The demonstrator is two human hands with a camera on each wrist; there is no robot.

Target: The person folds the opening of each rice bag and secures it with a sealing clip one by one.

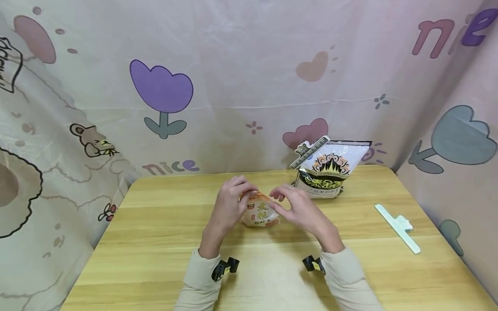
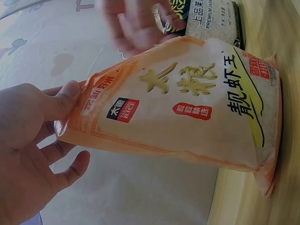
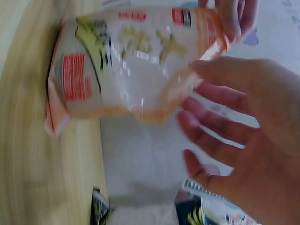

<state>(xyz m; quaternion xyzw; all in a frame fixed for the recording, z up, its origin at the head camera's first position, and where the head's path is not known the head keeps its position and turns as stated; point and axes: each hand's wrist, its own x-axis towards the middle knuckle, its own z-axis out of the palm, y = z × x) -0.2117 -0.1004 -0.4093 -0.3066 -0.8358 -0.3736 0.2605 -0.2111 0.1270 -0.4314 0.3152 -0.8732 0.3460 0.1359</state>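
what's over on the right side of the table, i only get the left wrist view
Observer: A pale green clip lies loose on the table there, as the head view shows.
Operator: does the rear bag have anything on it, its top is cut off for me
Observer: Yes, a second clip sits slantwise across its top left corner as seen from the head.
Operator: where's the thumb of the right hand, i can't make it out
Observer: In the right wrist view its tip is at the edge of the orange bag, near the top; blur hides how firm the grip is, if any.
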